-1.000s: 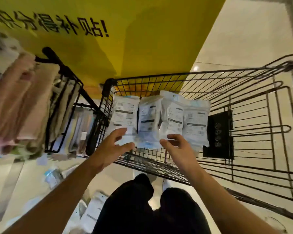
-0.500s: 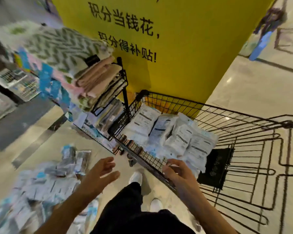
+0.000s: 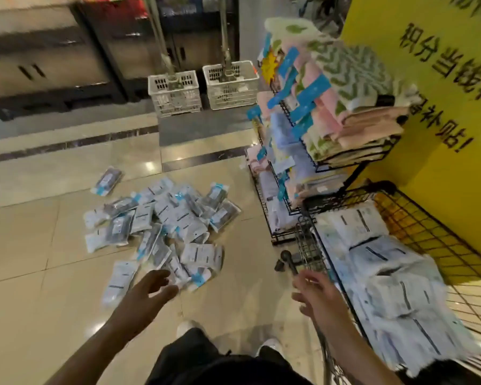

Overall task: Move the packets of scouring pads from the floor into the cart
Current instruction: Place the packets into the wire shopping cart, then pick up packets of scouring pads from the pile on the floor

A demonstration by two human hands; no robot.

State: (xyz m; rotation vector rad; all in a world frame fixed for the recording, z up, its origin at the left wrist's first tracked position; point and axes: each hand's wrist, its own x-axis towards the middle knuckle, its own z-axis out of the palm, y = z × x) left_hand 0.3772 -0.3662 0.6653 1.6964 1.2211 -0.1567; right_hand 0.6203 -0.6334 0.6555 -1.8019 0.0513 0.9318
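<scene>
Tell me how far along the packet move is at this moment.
Partly done: a row of packets already lies in the cart. Nothing is in hand; the left hand reaches open toward the floor pile, and the right hand is empty beside the cart. Most packets remain on the floor.

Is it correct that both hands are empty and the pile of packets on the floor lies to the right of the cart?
Not quite. In the head view the pile of packets lies on the floor to the left of the cart, not to its right. The rest holds: the left hand and the right hand are both empty.
</scene>
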